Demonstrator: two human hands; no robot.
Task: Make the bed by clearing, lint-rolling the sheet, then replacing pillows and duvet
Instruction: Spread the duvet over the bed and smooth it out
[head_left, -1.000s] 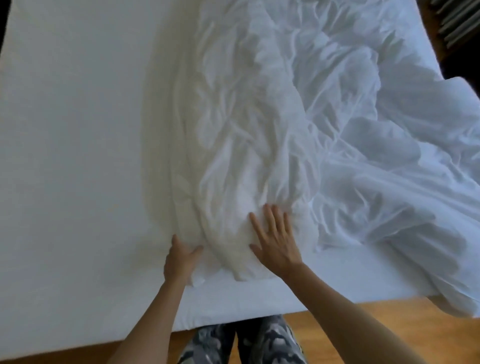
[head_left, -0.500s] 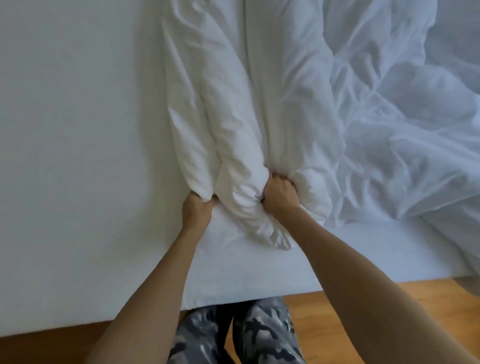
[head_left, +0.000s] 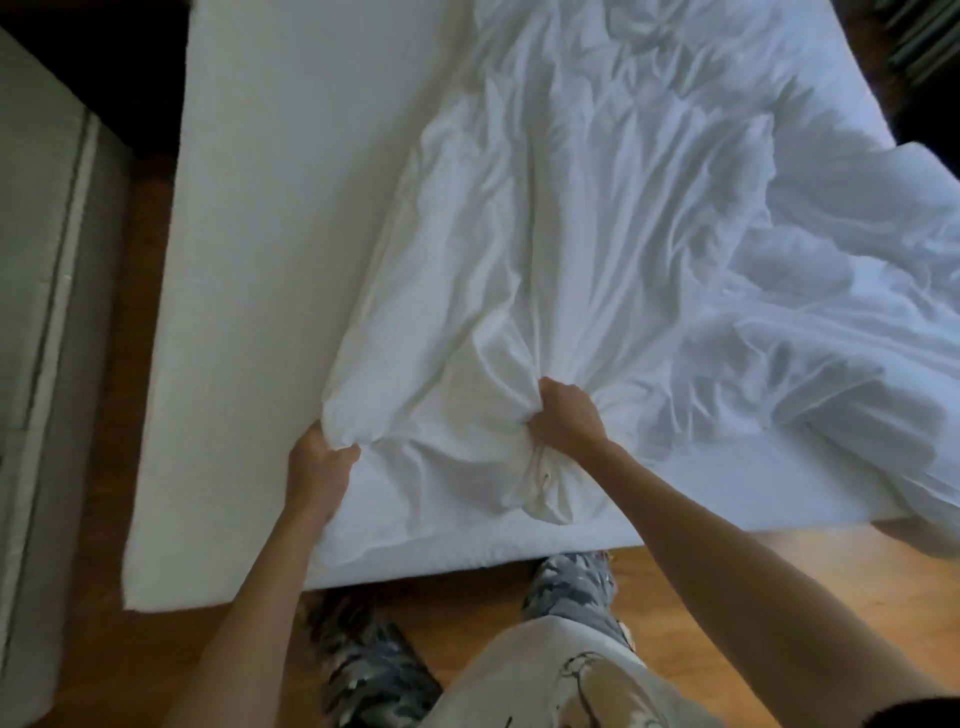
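Observation:
A crumpled white duvet (head_left: 623, 218) lies across the middle and right of the bed, its near edge drawn to the foot of the mattress. My left hand (head_left: 319, 465) grips the duvet's near left corner. My right hand (head_left: 566, 418) grips a bunched fold of the duvet further right. The white fitted sheet (head_left: 280, 208) shows bare on the bed's left side. No pillows or lint roller are in view.
A wooden floor (head_left: 727, 571) runs along the foot of the bed where my legs stand. A grey upholstered piece (head_left: 47, 312) stands to the left, with a narrow gap of floor between it and the mattress. The duvet's right end hangs over the bed's right corner.
My hands went from lying flat on the duvet to gripping it, then moved apart and pulled it toward the foot and left, spreading the bunched roll wider.

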